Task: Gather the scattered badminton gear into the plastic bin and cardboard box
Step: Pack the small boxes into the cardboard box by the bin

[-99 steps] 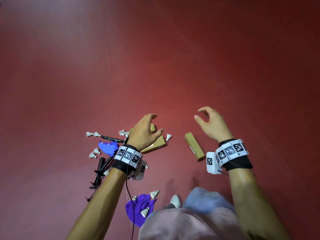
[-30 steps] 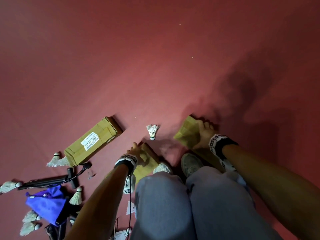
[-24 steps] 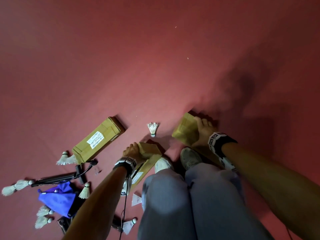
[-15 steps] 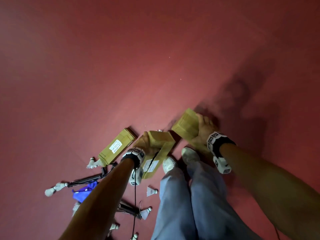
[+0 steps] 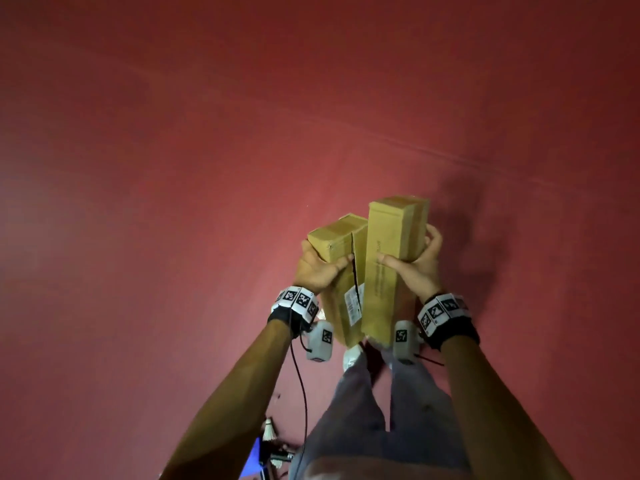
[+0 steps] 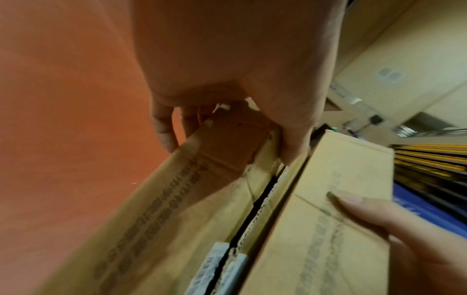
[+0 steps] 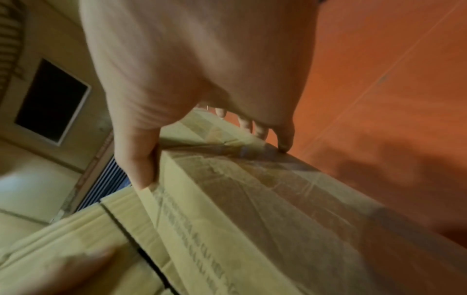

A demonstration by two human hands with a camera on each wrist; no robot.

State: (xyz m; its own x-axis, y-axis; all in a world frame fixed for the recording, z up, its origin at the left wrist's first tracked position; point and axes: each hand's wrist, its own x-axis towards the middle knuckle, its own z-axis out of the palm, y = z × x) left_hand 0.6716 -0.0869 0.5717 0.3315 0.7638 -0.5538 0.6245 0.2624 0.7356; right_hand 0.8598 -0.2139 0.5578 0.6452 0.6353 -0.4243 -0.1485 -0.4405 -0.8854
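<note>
Two long brown cardboard shuttlecock boxes are lifted off the red floor, held side by side in front of me. My left hand (image 5: pixel 320 263) grips the left box (image 5: pixel 341 275), which has a white label and a split seam. My right hand (image 5: pixel 412 261) grips the right box (image 5: pixel 391 258), held a little higher, thumb across its front. In the left wrist view the left hand (image 6: pixel 227 127) wraps the left box (image 6: pixel 177 199) with the right box (image 6: pixel 328 219) pressed against it. In the right wrist view the right hand (image 7: pixel 209 129) clamps the right box (image 7: pixel 252 209). Neither bin nor large box shows.
A shuttlecock (image 5: pixel 268 432), a bit of purple-blue cloth (image 5: pixel 254 459) and dark racket parts lie on the floor at the bottom edge, beside my legs (image 5: pixel 381 420). Red floor (image 5: pixel 207 168) stretches ahead. Shelving with yellow and blue edges shows in the left wrist view.
Both hands took a box off the floor and raised them together as I stood up. The scattered gear on the left has slid down and mostly out of view.
</note>
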